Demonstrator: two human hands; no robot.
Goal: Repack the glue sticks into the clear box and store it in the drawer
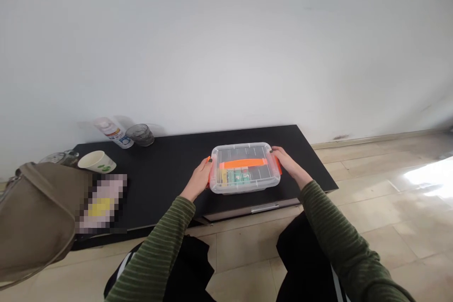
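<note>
A clear plastic storage box point(245, 177) with a lid, an orange carry handle point(243, 163) and orange side latches rests on the black cabinet top. Through the lid, small green and yellow packets point(238, 175) show in its near left part. My left hand point(198, 179) grips the left end at the orange latch, thumb near the lid's edge. At the opposite end my right hand point(287, 164) holds the box by its right latch. The undersides of my fingers are partly hidden. The lid lies on the box.
Left on the black cabinet point(170, 188) stand a spray can point(113, 132), a glass point(140, 135) and a paper cup point(97, 162). A brown bag point(38, 217) and a blurred-out packet point(102, 203) lie nearer. A drawer handle point(264, 208) juts from the front; a wall rises behind.
</note>
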